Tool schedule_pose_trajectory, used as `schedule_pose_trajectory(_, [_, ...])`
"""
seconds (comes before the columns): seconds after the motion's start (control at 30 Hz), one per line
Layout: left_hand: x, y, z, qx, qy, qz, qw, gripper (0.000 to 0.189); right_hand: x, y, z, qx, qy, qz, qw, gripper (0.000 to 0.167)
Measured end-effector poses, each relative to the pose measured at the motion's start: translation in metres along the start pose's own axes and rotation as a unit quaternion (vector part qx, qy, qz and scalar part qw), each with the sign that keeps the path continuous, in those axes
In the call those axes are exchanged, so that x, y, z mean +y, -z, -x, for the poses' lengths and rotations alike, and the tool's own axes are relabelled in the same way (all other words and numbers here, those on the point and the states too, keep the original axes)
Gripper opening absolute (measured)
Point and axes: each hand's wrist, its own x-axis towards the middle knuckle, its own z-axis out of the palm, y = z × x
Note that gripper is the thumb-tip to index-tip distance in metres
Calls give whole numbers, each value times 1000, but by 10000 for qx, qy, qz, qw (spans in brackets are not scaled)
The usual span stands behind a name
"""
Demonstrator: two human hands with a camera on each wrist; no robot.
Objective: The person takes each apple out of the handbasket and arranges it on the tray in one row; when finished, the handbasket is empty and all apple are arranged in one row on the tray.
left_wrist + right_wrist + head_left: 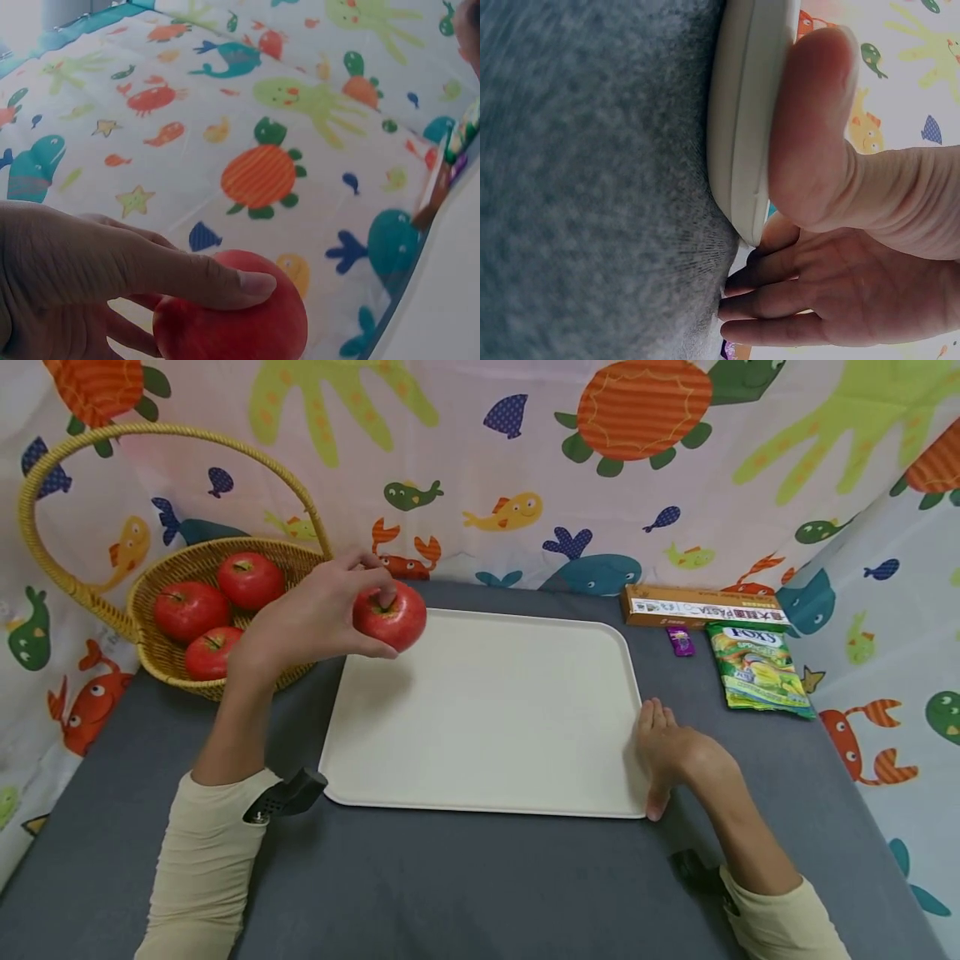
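Observation:
My left hand (318, 610) grips a red apple (393, 620) over the upper left corner of a cream rectangular tray (495, 718). In the left wrist view, the thumb lies across the near side of that apple (232, 322), with the other fingers partly hidden behind. Beside the left hand stands a yellow wicker basket (168, 677) with a tall handle, holding three red apples (192, 612). At the tray's right edge rests my right hand (678, 756), its fingers straight. The right wrist view has the thumb (810, 135) against the tray rim (742, 150) and the fingers reaching down beside it.
Right of the tray, toward the back, lie a brown flat box (697, 608), a small purple packet (680, 642) and a green Fox's candy bag (757, 668). Grey cloth (480, 885) covers the table. A sea-animal printed curtain (480, 452) hangs behind and along both sides.

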Motion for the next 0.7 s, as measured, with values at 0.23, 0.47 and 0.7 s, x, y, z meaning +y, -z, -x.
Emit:
schedule_pose_trajectory(0.23, [28, -17, -32, -49, -469, 282, 9985, 60, -1, -1, 1, 18, 4, -9, 10000, 166])
schedule_pose_trajectory(0.47, [58, -46, -74, -268, -740, 503, 9956, 57, 1, -1, 0, -5, 75, -20, 10000, 165])
schedule_pose_trajectory(0.7, [73, -91, -117, -550, -985, 605, 9918, 61, -1, 0, 0, -1, 59, 87, 9999, 165])
